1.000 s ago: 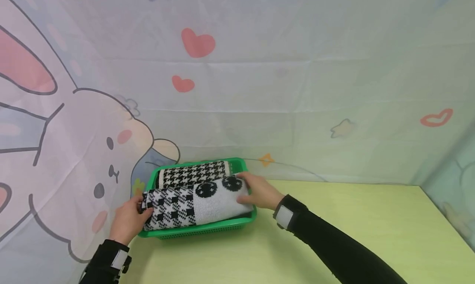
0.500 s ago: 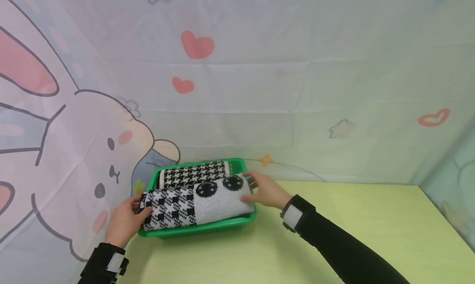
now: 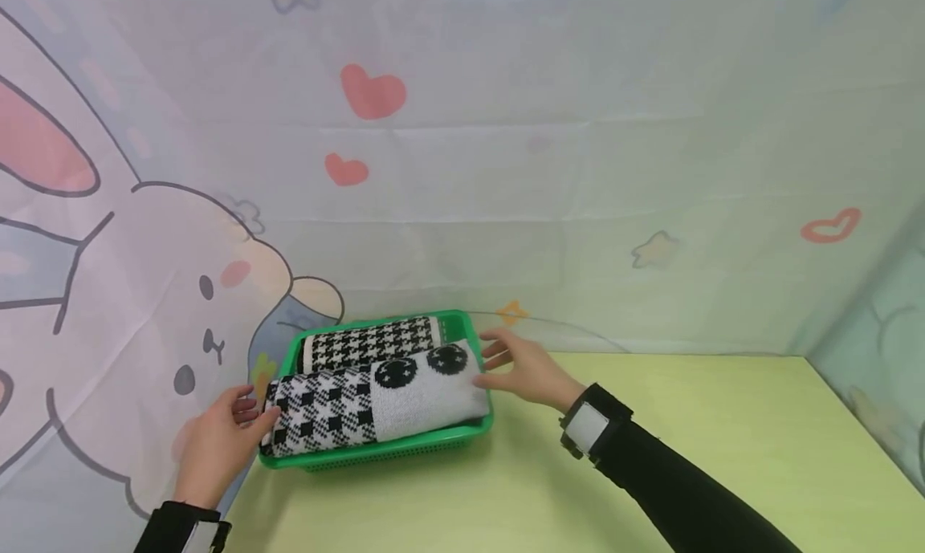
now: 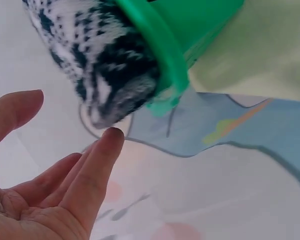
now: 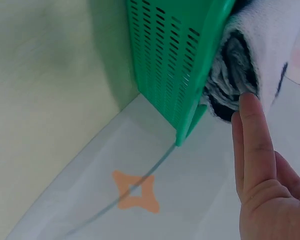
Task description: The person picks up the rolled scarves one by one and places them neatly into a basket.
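Two rolled towels lie side by side in a green plastic basket [image 3: 390, 450]. The front rolled towel [image 3: 429, 404] is part black-and-white houndstooth, part white with two round black motifs. Behind it the second rolled towel [image 3: 372, 344] shows houndstooth with a pale edge. At the front roll's left end, my left hand [image 3: 217, 445] has its fingers spread, and the left wrist view shows a fingertip [image 4: 112, 134] right by the towel's end. My right hand [image 3: 533, 372] is by the other end with extended fingers; in the right wrist view a fingertip [image 5: 250, 100] overlaps the coiled layers.
The basket stands on a pale yellow-green table [image 3: 694, 433], near its back left corner. A printed cloth backdrop [image 3: 491, 248] with a cartoon rabbit and hearts rises behind and to the left of it.
Both hands have loosened from the front towel's ends and drawn apart, left hand leftward, right hand rightward. The towels keep their places in the basket; the head view has shifted slightly.
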`<state>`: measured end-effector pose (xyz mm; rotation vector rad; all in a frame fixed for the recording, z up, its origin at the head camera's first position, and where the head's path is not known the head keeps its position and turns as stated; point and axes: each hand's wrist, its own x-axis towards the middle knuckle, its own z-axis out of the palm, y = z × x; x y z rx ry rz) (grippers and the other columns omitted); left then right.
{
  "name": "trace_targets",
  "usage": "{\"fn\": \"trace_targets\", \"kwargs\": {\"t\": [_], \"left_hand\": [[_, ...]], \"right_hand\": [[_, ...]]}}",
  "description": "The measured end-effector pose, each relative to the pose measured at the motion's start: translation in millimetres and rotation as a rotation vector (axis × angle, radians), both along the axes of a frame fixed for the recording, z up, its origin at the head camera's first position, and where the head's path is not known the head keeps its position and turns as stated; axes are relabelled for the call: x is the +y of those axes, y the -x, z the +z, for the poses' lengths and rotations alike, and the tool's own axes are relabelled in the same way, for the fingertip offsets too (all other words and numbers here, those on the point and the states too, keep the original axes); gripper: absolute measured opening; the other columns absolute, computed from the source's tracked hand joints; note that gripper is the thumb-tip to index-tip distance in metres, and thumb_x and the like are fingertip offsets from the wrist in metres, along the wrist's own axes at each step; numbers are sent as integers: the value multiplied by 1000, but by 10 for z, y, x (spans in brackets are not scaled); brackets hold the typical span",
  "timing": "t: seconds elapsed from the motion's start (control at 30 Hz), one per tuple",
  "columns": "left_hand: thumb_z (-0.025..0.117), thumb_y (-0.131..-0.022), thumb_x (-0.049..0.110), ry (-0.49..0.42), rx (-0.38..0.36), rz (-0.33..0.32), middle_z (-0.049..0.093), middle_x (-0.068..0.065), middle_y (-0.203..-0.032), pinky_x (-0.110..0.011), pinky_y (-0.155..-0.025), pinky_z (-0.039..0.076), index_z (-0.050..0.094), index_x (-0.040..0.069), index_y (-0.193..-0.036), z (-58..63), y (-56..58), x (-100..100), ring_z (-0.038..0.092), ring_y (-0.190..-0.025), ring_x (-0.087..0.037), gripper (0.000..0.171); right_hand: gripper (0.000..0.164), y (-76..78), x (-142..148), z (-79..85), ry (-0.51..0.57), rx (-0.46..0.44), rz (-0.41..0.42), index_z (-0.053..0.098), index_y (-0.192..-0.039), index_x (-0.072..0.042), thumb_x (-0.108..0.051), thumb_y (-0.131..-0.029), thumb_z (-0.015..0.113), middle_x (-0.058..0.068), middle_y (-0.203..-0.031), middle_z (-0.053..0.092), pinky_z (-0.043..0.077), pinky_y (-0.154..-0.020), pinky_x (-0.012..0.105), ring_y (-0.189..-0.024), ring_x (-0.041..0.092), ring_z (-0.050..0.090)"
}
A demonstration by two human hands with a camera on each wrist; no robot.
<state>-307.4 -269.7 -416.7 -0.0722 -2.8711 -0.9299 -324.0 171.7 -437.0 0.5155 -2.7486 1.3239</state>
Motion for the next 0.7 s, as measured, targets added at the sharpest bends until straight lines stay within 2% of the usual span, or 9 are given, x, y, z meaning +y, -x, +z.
{"fn": "trace_targets", "kwargs": {"t": [0.2, 0.33, 0.43, 0.53, 0.7], "left_hand": [[76, -102, 26, 22, 109, -2, 57, -39, -143, -60, -101, 58, 46, -12, -153, 86, -142, 181, 63, -125, -54, 70], [77, -101, 24, 28, 191, -34, 58, -37, -142, -62, -99, 57, 49, -11, -151, 98, -224, 326, 63, -124, -53, 67], [78, -101, 24, 31, 249, -55, 61, -36, -138, -63, -96, 57, 51, -10, -150, 83, -245, 443, 64, -122, -51, 66], [77, -101, 26, 31, 263, -77, 61, -33, -138, -63, -95, 56, 50, -7, -153, 66, -256, 568, 63, -122, -49, 66], [76, -103, 30, 31, 243, -97, 58, -30, -143, -61, -100, 53, 48, 0, -157, 56, -273, 782, 59, -127, -46, 69]], "right_hand": [[70, -95, 96, 42, 48, 18, -35, 50, -154, -4, -30, -98, 81, 18, -136, 69, 61, -100, 52, -124, 37, 68], [69, -190, 177, 53, 68, 38, -51, 50, -154, -3, -30, -99, 80, 20, -138, 68, 60, -99, 54, -125, 39, 68], [68, -267, 238, 56, 76, 42, -74, 51, -154, -4, -31, -99, 80, 19, -138, 69, 61, -98, 54, -124, 38, 68], [67, -340, 295, 63, 85, 47, -87, 52, -153, -4, -32, -99, 80, 20, -138, 68, 62, -96, 53, -124, 38, 69], [67, -440, 382, 65, 103, 52, -102, 51, -154, -4, -32, -99, 80, 21, -138, 68, 62, -96, 53, -124, 39, 69]]}}
